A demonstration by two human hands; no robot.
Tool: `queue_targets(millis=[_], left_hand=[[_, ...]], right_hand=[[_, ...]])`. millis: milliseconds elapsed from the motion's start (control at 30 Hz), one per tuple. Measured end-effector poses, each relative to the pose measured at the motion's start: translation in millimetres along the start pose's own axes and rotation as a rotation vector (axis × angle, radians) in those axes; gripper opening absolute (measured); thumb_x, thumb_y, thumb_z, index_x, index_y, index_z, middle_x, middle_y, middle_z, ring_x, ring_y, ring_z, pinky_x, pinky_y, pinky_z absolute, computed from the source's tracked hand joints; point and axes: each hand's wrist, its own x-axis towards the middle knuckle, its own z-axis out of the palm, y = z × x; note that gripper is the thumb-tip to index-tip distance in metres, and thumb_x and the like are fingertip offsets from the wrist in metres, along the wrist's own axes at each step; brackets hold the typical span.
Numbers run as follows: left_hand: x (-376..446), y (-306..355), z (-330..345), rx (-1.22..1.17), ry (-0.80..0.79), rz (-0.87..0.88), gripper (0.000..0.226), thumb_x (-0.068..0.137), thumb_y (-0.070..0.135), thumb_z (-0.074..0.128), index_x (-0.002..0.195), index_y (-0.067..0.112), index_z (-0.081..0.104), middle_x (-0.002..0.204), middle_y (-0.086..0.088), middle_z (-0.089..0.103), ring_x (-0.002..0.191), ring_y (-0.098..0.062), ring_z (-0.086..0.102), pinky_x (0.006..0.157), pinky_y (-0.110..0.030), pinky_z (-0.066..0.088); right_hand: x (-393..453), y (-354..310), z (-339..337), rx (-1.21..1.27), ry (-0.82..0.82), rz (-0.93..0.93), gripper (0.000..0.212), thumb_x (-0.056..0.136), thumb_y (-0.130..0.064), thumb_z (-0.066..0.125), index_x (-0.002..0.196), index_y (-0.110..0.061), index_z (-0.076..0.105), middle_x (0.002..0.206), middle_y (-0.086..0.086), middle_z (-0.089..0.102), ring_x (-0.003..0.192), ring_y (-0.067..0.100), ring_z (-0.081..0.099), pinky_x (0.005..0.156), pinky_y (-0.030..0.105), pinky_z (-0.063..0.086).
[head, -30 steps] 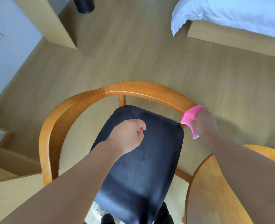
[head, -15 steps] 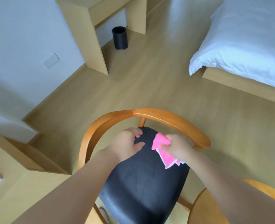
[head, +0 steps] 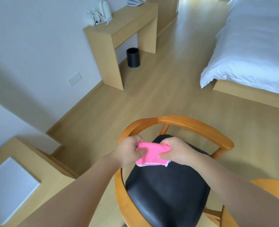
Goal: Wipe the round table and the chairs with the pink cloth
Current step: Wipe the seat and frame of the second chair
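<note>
A wooden chair with a curved orange-brown backrest [head: 193, 124] and a black padded seat [head: 166, 194] stands right below me. Above the seat's far end both hands hold the pink cloth [head: 149, 154] stretched between them. My left hand [head: 129, 152] pinches its left side, and my right hand [head: 176, 152] grips its right side. The cloth's white-trimmed edge hangs down toward the seat. A sliver of the round wooden table [head: 270, 184] shows at the lower right, partly hidden by my right forearm.
A light wood desk [head: 119, 31] with a white kettle [head: 105, 9] stands against the left wall, a black bin [head: 133, 57] beside it. A bed with white bedding [head: 253, 51] fills the upper right. A low wooden cabinet [head: 12, 174] sits at the lower left.
My right hand brought the cloth from the chair's right armrest to above the seat, and my left hand has taken hold of its other side. The camera has tilted up.
</note>
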Motion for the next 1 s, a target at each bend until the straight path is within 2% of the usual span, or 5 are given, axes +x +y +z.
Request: queue_targets(millis=[300,500,633,833,1000], left_hand=[[-9.1,-14.6,-1.2,-0.126,-0.024,-0.189,0.019,0.095,0.028,0.047,0.087,0.017,0.061,0.078,-0.002,0.068,0.062,-0.007,0.067,0.054,-0.014,0.052],[2.4,-13.1,17.8,-0.979,-0.094,-0.401,0.030,0.095,0.026,0.050,0.111,0.006,0.066,0.104,-0.016,0.070,0.096,-0.028,0.069,0.090,-0.042,0.055],[24.2,-13.9,45.8,-0.752,0.003,-0.401,0.031,0.083,0.025,0.068,0.109,0.010,0.062,0.101,-0.008,0.071,0.092,-0.019,0.070,0.085,-0.032,0.056],[77.0,-40.6,70.9,-0.135,0.089,-0.309,0.018,0.088,0.017,0.057,0.105,0.022,0.060,0.091,0.003,0.067,0.082,-0.010,0.063,0.060,-0.016,0.047],[117.1,-70.7,81.7,0.386,0.009,-0.044,0.031,0.090,0.017,0.054,0.119,0.026,0.057,0.099,0.001,0.068,0.083,-0.016,0.064,0.068,-0.028,0.054]], right_hand=[[-5.7,-17.4,55.2,0.012,0.354,-0.228,0.017,0.083,-0.012,0.063,0.076,-0.028,0.058,0.076,-0.011,0.054,0.068,0.010,0.059,0.057,0.015,0.046],[-3.3,10.7,65.4,-0.105,0.219,-0.356,0.048,0.090,-0.019,0.062,0.134,-0.032,0.048,0.119,-0.021,0.043,0.102,0.002,0.052,0.088,0.010,0.047],[5.4,51.2,51.4,-0.117,0.104,-0.396,0.056,0.093,-0.014,0.054,0.145,-0.032,0.040,0.148,-0.025,0.031,0.122,-0.001,0.046,0.097,0.006,0.035],[37.7,121.1,33.1,-0.296,0.090,-0.439,0.045,0.096,-0.017,0.047,0.139,-0.029,0.049,0.146,-0.015,0.040,0.129,0.005,0.042,0.099,0.016,0.035],[66.1,170.4,45.5,-0.301,0.154,-0.407,0.040,0.098,-0.020,0.045,0.136,-0.029,0.053,0.146,-0.016,0.040,0.130,0.004,0.041,0.101,0.017,0.034]])
